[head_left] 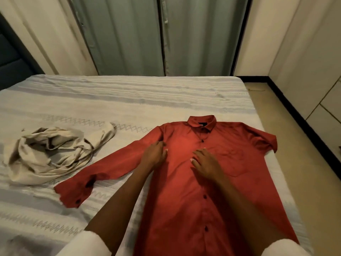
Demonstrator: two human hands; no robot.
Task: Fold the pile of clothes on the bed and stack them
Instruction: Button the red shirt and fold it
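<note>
A red shirt is laid face up and buttoned on the bed, collar pointed away from the camera, toward the curtains. It is placed on the right half of the bed, with its right-side sleeve bunched at the bed's edge and the other sleeve stretched out diagonally to the left, cuff buttons visible.

The left hand is rested flat on the shirt's chest near the armpit seam on the left side; fingers are extended, nothing is grasped. The right hand is pressed palm down on the chest just beside the button placket, fingers spread and relaxed, nothing gripped. Both hands are seen close together, not touching each other. White sleeves are seen at the bottom edge.

A crumpled beige garment is left in a heap on the bed's left side, close to the red sleeve but apart from it; its type cannot be told.

A striped, patterned bedcover is spread over the bed. A tiled floor and pale cabinet fronts are seen to the right.
</note>
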